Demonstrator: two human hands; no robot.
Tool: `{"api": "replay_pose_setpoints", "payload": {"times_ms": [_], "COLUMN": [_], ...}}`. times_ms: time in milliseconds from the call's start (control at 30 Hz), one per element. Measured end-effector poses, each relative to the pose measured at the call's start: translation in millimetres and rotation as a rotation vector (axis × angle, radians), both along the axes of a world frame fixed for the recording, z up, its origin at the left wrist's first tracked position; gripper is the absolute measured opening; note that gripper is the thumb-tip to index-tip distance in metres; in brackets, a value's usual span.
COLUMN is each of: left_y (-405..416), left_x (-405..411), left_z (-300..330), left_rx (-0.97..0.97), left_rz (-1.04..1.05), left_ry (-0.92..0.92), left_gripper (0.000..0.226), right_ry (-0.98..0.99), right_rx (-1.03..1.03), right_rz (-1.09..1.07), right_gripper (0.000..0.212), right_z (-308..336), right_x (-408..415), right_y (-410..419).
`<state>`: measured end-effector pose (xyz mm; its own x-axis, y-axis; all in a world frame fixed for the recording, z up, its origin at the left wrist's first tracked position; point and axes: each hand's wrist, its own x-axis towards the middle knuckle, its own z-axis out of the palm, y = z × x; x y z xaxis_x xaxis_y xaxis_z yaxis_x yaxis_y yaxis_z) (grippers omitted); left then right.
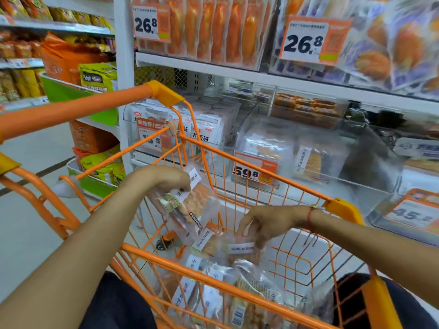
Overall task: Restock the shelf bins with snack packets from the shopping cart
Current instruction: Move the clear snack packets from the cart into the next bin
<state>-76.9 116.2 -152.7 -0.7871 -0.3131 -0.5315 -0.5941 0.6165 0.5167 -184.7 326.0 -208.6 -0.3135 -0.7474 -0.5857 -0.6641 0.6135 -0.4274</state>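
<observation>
I am gripping a stack of snack packets (187,207) in my left hand (166,180) at nine o'clock while my right hand (261,224) is pinching another packet (240,246) in the shopping cart (249,162), and the slippery stack is likely fanning out and dropping.

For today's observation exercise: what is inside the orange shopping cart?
The cart holds a heap of clear snack packets with white labels; the right hand grips one. What lies beneath the heap is hidden.

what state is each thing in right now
left hand: grips a bunch of snack packets, lifted above the cart
right hand: pinches a packet on the pile
cart: part full of packets
clear bin: part filled
</observation>
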Motion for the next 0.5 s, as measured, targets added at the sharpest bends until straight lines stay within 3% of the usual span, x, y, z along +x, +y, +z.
{"api": "replay_pose_setpoints", "payload": {"times_ms": [67, 200, 300, 367, 433, 500], "left_y": [-1, 2, -1, 2, 8, 14], "left_x": [-1, -1, -6, -6, -6, -5], "left_z": [1, 1, -3, 0, 3, 6], "left_rx": [0.080, 0.189, 0.305, 0.382, 0.444, 0.478], "left_rz": [0.032, 0.028, 0.015, 0.008, 0.003, 0.022], "left_ry": [0.012, 0.039, 0.017, -0.006, -0.005, 0.003], "left_gripper": [0.042, 0.046, 0.055, 0.052, 0.029, 0.022], "right_ry": [-0.044, -0.257, -0.356, -0.190, -0.015, 0.034], "right_rx": [-0.098, -0.424, -0.583, -0.622, -0.620, -0.599], "right_rz": [-0.078, -0.205, -0.286, -0.261, -0.212, -0.262], "right_gripper": [0.038, 0.020, 0.020, 0.025, 0.029, 0.034], "right_z": [16, 58, 71, 74, 77, 76], "right_x": [4, 19, 25, 23, 18, 13], "right_y": [13, 30, 28, 19, 8, -2]}}
